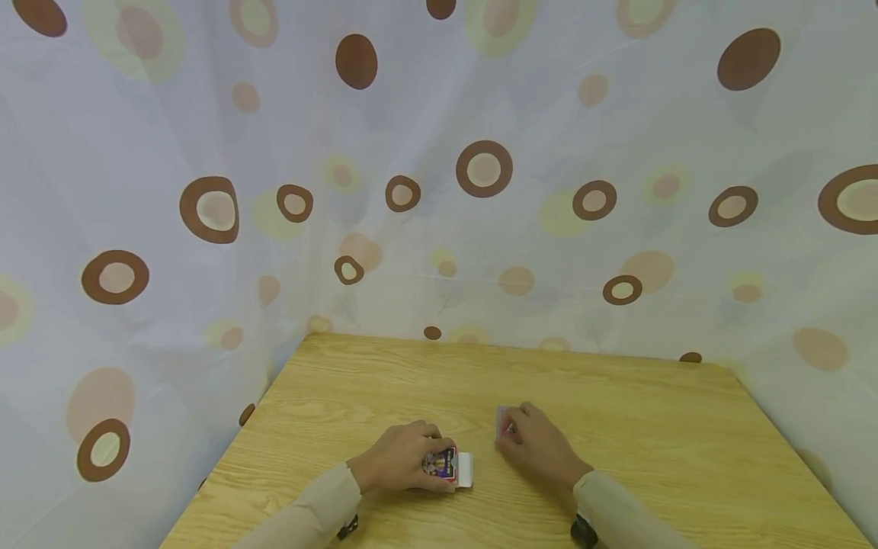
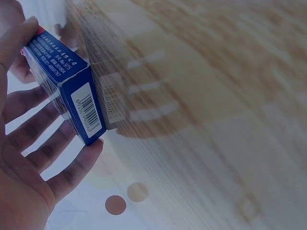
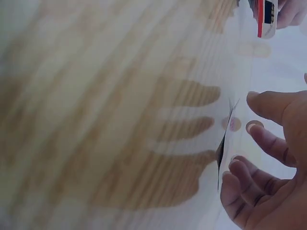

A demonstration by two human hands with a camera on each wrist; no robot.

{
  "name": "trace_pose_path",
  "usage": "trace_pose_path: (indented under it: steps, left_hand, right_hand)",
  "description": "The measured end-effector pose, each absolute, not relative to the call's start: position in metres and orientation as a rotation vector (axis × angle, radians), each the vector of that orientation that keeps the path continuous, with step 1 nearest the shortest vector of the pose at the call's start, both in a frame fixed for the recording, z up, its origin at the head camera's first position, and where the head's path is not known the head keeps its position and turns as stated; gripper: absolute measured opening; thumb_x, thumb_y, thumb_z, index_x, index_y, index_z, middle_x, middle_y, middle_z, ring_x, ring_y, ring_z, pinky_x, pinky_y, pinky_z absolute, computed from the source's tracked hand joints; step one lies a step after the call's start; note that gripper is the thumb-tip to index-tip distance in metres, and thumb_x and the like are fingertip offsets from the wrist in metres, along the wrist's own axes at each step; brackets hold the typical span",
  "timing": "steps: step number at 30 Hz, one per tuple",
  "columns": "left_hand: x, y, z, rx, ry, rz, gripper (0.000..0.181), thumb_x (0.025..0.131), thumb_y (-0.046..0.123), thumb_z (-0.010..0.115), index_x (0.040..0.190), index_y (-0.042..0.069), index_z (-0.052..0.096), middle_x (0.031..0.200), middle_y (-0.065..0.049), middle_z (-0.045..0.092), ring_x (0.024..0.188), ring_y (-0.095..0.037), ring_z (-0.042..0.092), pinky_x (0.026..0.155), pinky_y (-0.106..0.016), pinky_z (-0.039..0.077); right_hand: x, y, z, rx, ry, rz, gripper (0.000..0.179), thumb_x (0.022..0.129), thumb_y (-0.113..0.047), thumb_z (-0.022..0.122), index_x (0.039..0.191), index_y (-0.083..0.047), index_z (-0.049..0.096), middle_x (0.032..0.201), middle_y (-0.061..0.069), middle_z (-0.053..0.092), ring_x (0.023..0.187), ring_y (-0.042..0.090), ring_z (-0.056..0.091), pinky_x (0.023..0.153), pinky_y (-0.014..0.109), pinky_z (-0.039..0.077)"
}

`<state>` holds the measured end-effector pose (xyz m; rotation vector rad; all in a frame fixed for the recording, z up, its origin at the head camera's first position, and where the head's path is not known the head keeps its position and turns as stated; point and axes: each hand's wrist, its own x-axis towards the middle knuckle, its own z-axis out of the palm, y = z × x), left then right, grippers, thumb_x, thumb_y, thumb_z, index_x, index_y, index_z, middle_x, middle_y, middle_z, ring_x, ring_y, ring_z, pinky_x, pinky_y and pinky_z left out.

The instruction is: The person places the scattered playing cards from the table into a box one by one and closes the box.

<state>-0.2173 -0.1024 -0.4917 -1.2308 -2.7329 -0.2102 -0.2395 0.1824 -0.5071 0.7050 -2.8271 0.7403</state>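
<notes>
In the head view my left hand (image 1: pixel 398 459) grips a small printed card box (image 1: pixel 442 463) on the table, its white end flap (image 1: pixel 466 470) folded out to the right. The left wrist view shows the box's blue side and a barcode (image 2: pixel 87 112) on its end, with fingers and thumb along its edges. To the right, my right hand (image 1: pixel 545 450) is over what looks like a playing card (image 1: pixel 501 424), partly hidden by the fingers. Seen nearly edge-on in the right wrist view, the thin card (image 3: pixel 223 151) lies on the tabletop, slightly bowed, beside loosely bent, spread fingers.
The wood-grain table (image 1: pixel 686 442) extends behind and to both sides of the hands. A pale curtain (image 1: pixel 439 114) with brown and beige spots hangs along its back and sides. Dark bands (image 1: pixel 584 530) are at both wrists.
</notes>
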Motion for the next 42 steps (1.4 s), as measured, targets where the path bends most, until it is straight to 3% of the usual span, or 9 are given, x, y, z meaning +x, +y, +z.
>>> trace_pose_path:
  steps: [8,17,21,25,29,32,36,42]
  left_hand:
    - [-0.215,-0.103,-0.49,-1.234,-2.718,-0.188,0.068,0.078,0.078,0.049,0.125,0.031,0.063,0.112,0.004,0.061,0.086,-0.006,0.052,0.058,-0.018,0.042]
    - [-0.215,-0.104,-0.49,-1.232,-2.718,-0.199,0.067,0.078,0.078,0.048,0.124,0.032,0.063,0.111,0.005,0.062,0.085,-0.005,0.051,0.058,-0.018,0.042]
    - [-0.216,-0.105,-0.491,-1.241,-2.708,-0.206,0.067,0.078,0.078,0.048,0.125,0.031,0.063,0.111,0.004,0.061,0.085,-0.005,0.051,0.058,-0.018,0.042]
    - [-0.216,-0.105,-0.49,-1.24,-2.707,-0.196,0.069,0.078,0.078,0.049,0.125,0.03,0.063,0.112,0.004,0.061,0.086,-0.005,0.052,0.059,-0.019,0.043]
    - [-0.216,-0.105,-0.491,-1.243,-2.714,-0.192,0.069,0.077,0.078,0.05,0.126,0.03,0.062,0.111,0.004,0.061,0.085,-0.005,0.051,0.06,-0.018,0.043]
    - [-0.216,-0.105,-0.493,-1.252,-2.724,-0.194,0.069,0.077,0.078,0.05,0.126,0.031,0.062,0.111,0.004,0.061,0.085,-0.004,0.05,0.059,-0.018,0.042]
    - [-0.215,-0.105,-0.493,-1.246,-2.735,-0.182,0.07,0.077,0.079,0.049,0.127,0.031,0.062,0.112,0.004,0.061,0.085,-0.004,0.05,0.059,-0.018,0.042]
    - [-0.215,-0.105,-0.49,-1.232,-2.75,-0.195,0.069,0.077,0.078,0.05,0.126,0.03,0.062,0.111,0.004,0.061,0.084,-0.005,0.049,0.059,-0.018,0.041]
  right_hand:
    - [-0.241,0.187,-0.504,0.664,-2.893,0.74,0.031,0.084,-0.034,0.073,0.101,-0.012,0.061,0.089,0.002,0.045,0.069,0.011,0.044,0.058,0.024,0.042]
    - [-0.245,0.193,-0.502,0.762,-2.869,0.699,0.027,0.086,-0.018,0.071,0.113,-0.014,0.068,0.104,0.011,0.051,0.081,0.018,0.056,0.068,0.035,0.052]
    - [-0.248,0.199,-0.501,0.809,-2.844,0.678,0.023,0.089,-0.014,0.067,0.11,-0.018,0.072,0.1,0.006,0.053,0.082,0.014,0.053,0.07,0.031,0.05]
    - [-0.249,0.201,-0.5,0.776,-2.87,0.705,0.016,0.092,-0.025,0.065,0.103,-0.015,0.073,0.097,0.0,0.054,0.081,0.011,0.05,0.068,0.029,0.046]
    - [-0.25,0.2,-0.501,0.645,-2.918,0.728,0.025,0.084,-0.034,0.072,0.097,-0.014,0.064,0.094,0.002,0.05,0.073,0.013,0.049,0.061,0.03,0.045]
    - [-0.251,0.199,-0.504,0.51,-2.962,0.73,0.041,0.079,-0.036,0.077,0.105,-0.009,0.059,0.092,0.005,0.047,0.07,0.016,0.047,0.058,0.03,0.043]
    - [-0.25,0.2,-0.501,0.396,-2.999,0.773,0.054,0.077,-0.031,0.08,0.117,-0.004,0.054,0.092,0.007,0.049,0.073,0.018,0.047,0.062,0.033,0.043]
    - [-0.25,0.199,-0.491,0.365,-2.991,0.828,0.058,0.073,-0.024,0.082,0.12,0.0,0.057,0.095,0.008,0.054,0.074,0.018,0.049,0.064,0.035,0.045]
